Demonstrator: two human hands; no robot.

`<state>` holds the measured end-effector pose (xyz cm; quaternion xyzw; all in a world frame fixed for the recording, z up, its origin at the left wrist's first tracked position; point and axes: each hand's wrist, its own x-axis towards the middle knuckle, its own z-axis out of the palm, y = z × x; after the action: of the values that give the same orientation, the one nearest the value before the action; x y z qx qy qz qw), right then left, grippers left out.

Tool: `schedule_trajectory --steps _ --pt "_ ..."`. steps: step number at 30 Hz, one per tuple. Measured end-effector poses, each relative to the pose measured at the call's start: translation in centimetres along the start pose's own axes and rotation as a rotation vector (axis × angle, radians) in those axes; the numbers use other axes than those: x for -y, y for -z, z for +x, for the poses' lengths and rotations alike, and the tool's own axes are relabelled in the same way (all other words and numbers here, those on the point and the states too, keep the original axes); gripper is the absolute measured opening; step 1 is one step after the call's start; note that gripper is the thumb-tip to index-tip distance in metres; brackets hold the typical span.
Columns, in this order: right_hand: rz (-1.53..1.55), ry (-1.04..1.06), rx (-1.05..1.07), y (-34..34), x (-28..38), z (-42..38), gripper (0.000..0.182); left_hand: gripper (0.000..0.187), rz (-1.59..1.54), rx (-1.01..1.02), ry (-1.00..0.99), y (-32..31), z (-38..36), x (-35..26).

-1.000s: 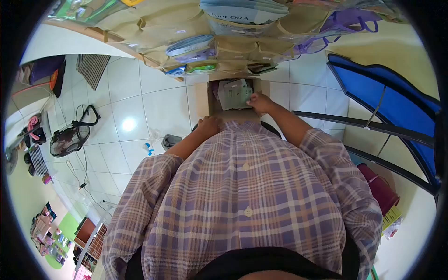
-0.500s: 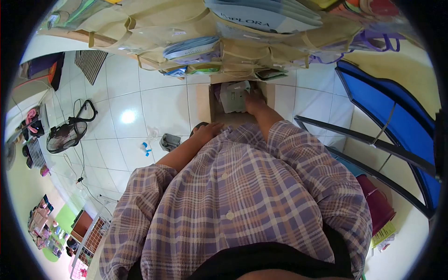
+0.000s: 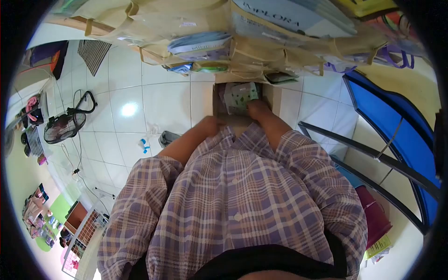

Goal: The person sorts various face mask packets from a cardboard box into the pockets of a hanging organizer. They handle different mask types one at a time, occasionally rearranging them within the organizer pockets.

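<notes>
On the floor before me stands an open cardboard box (image 3: 276, 99) with flat packets inside. A pale green packet with dark green marks (image 3: 241, 95) lies uppermost in it. My right hand (image 3: 255, 109) reaches into the box and is closed on the packet's near right edge; its fingertips are hidden. My left hand (image 3: 212, 124) rests by the near left edge of the box, close to my shirt front. The fingers of that hand are mostly out of sight.
Beige hanging pockets (image 3: 256, 56) filled with packets overhang the box. A black fan (image 3: 65, 126) stands on the tiles at left, its cord trailing. At right are a blue panel with a black frame (image 3: 396, 121) and a maroon bucket (image 3: 373, 217). A grey item (image 3: 168, 138) lies near my left arm.
My left hand has moved from beside my shirt toward the box's near edge. The green-marked packet shows where a greyish one did, at my right hand. The view has shifted slightly.
</notes>
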<state>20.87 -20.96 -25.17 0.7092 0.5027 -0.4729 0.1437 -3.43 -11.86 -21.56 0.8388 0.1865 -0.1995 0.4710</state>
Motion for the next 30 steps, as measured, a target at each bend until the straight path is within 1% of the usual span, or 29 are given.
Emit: schedule_trajectory --steps 1,2,3,4,5,6,7,8,9,10,11,12,13,15,16,17,18,19,20,21,22,23,24,25,26,27,28,29,30 --pt "0.008 -0.007 0.011 -0.6 0.2 -0.7 0.026 0.029 -0.016 0.084 0.068 2.2 0.0 -1.4" --pt "0.127 0.048 -0.159 -0.5 0.6 -1.5 0.025 0.031 -0.027 0.162 0.134 3.9 0.2 -2.7" --pt "0.244 0.101 -0.329 -0.3 1.2 -2.6 0.024 0.031 -0.03 0.17 0.129 4.5 0.3 -3.5" --pt "0.248 0.095 -0.325 -0.2 2.2 -3.8 0.024 0.04 -0.065 0.107 0.304 4.9 0.4 -4.1" --pt "0.242 0.055 -0.458 0.5 3.5 -5.3 0.025 0.049 -0.097 0.039 0.477 4.9 0.8 -4.5" --pt "0.232 0.016 -0.59 1.1 4.6 -6.6 0.026 0.049 -0.099 0.04 0.475 4.3 0.8 -4.8" --pt "0.233 0.015 -0.586 1.2 5.4 -7.6 0.026 0.058 -0.12 -0.1 0.405 3.0 0.5 -5.2" --pt "0.184 0.051 -0.672 1.5 6.2 -8.6 0.024 0.067 -0.138 -0.238 0.331 2.1 0.4 -5.4" --pt "0.135 0.085 -0.759 1.5 6.8 -9.1 0.022 0.067 -0.138 -0.234 0.328 2.0 0.8 -6.2" --pt "0.14 0.082 -0.757 1.4 7.1 -9.4 0.022 0.07 -0.245 -0.27 0.466 1.8 1.3 -7.1" --pt "0.156 0.128 -0.832 1.2 7.5 -9.6 0.022 0.073 -0.351 -0.306 0.603 1.7 1.6 -7.7" --pt "0.171 0.173 -0.904 1.0 7.7 -9.8 0.022 0.073 -0.35 -0.298 0.601 1.9 1.6 -8.0" --pt "0.173 0.166 -0.902 0.8 7.8 -9.9 0.022 0.073 -0.39 -0.236 0.636 2.2 1.6 -8.1" --pt "0.202 0.179 -0.789 0.6 7.8 -10.2 0.032 0.073 -0.429 -0.171 0.67 3.3 1.6 -8.5" --pt "0.206 0.176 -0.786 0.8 7.8 -10.6 0.032 0.066 -0.461 -0.125 0.669 4.2 1.3 -8.9" --pt "0.267 0.315 -0.72 1.1 7.5 -10.7 0.038 0.06 -0.492 -0.085 0.667 4.7 1.3 -8.6" --pt "0.328 0.452 -0.649 1.3 7.3 -11.0 0.043 0.06 -0.49 -0.083 0.671 3.8 1.4 -7.5" --pt "0.333 0.453 -0.648 0.6 7.1 -10.6 0.043 0.053 -0.516 -0.171 0.59 2.2 1.7 -5.6" --pt "0.532 0.468 -0.708 -0.5 6.7 -9.9 0.051 0.045 -0.542 -0.262 0.504 1.5 1.7 -4.5" --pt "0.734 0.481 -0.764 -0.8 6.6 -9.4 0.06 0.045 -0.538 -0.263 0.506 1.7 1.3 -4.0" --pt "0.732 0.482 -0.769 -0.7 6.0 -9.1 0.06 0.041 -0.45 -0.19 0.447 2.0 0.9 -3.9" --pt "0.841 0.266 -0.612 -0.7 5.4 -8.9 0.058 0.037 -0.363 -0.114 0.389 2.1 0.6 -3.8" --pt "0.941 0.054 -0.447 -0.7 4.6 -8.4 0.057 0.037 -0.36 -0.115 0.39 2.4 0.6 -3.8" --pt "0.941 0.052 -0.448 -0.2 3.9 -8.4 0.057 0.035 -0.517 -0.102 0.404 2.8 0.4 -4.2" --pt "1.157 0.111 -0.181 0.6 3.0 -8.3 0.051 0.034 -0.675 -0.091 0.416 3.3 0.4 -4.5" --pt "1.358 0.171 0.101 1.2 2.6 -8.5 0.046 0.034 -0.674 -0.092 0.415 3.4 0.4 -4.6" --pt "1.357 0.172 0.099 1.6 2.7 -8.9 0.046 0.032 -0.796 -0.076 0.424 3.7 0.2 -4.5" --pt "1.357 0.194 0.088 2.0 2.8 -9.3 0.041 0.031 -0.917 -0.066 0.43 4.1 0.3 -4.6" --pt "1.359 0.215 0.08 2.3 3.2 -9.8 0.037 0.031 -0.914 -0.072 0.429 4.1 0.1 -4.6"
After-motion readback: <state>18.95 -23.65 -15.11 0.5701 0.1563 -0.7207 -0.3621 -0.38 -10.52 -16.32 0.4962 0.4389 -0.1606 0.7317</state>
